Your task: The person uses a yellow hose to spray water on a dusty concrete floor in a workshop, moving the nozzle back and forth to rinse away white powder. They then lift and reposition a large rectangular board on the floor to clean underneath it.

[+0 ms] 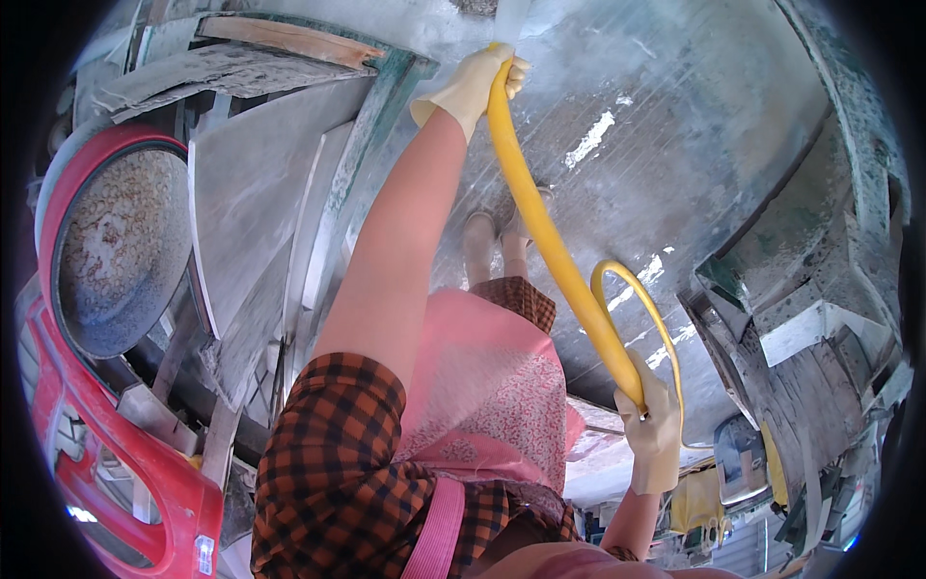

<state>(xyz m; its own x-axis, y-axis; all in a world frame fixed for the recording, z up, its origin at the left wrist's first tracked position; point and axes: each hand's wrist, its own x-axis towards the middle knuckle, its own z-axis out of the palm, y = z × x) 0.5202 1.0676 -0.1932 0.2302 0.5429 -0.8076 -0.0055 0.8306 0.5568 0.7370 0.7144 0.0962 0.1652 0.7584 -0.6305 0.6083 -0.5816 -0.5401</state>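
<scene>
A thick yellow hose (542, 222) runs slantwise in front of me, from far middle to near right. My left hand (473, 87), in a cream rubber glove, is stretched forward and closed around its far end. A pale, blurred streak like a water jet (511, 17) shows just beyond that hand. Closer to my body, my right hand (656, 429), gloved the same way, grips the hose lower down. Behind it the hose curves up in a loop and trails off to the right. Below the hose lies a wet grey floor (617, 203).
At left, a round basin (123, 251) with a pinkish-red rim holds pale, crusted residue, above a red plastic chair (178, 492). Worn boards (241, 72) lean at the far left. Weathered wooden planks (810, 396) and a yellow cloth-like item (696, 502) are at right.
</scene>
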